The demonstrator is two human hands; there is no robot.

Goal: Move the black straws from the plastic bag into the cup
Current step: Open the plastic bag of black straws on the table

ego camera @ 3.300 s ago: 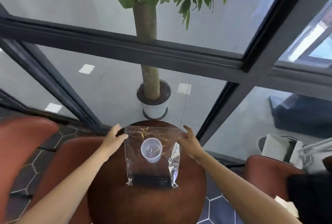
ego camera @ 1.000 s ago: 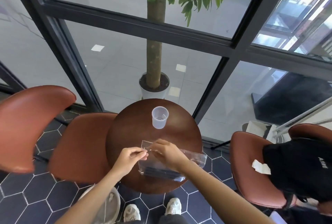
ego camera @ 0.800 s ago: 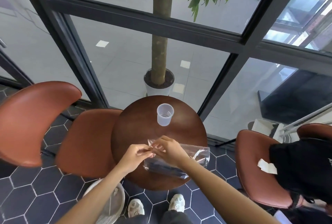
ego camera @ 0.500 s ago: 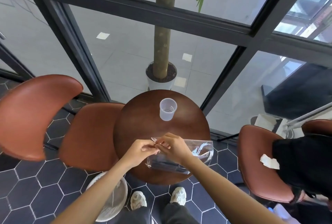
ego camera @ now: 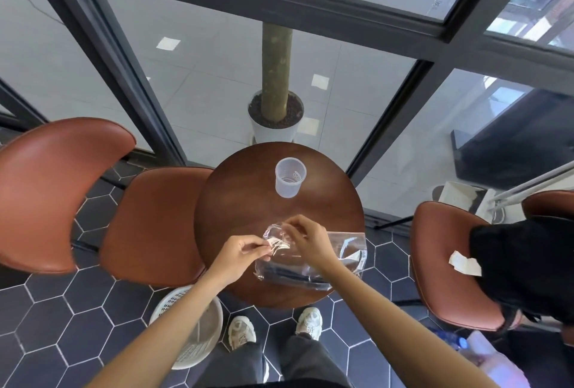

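Observation:
A clear plastic bag (ego camera: 348,251) lies on the near right part of the round brown table (ego camera: 242,207). Black straws (ego camera: 292,274) show through it along its near edge. My left hand (ego camera: 240,255) pinches one lip of the bag's left end, and my right hand (ego camera: 306,241) pinches the other lip just beside it. The bag's mouth is crumpled and lifted between my fingers. A translucent plastic cup (ego camera: 290,177) stands upright and empty at the far side of the table, well beyond both hands.
Brown chairs stand left (ego camera: 155,223) and right (ego camera: 447,263) of the table, the right one with black cloth (ego camera: 521,266) on it. A white basket (ego camera: 192,325) sits on the floor by my feet. A potted tree (ego camera: 275,114) stands behind glass.
Earlier my hands held the bag flat by its far corners with the cup on it. The bag has since come to the near edge, and my hands have met at its left end, pulling the lips apart.

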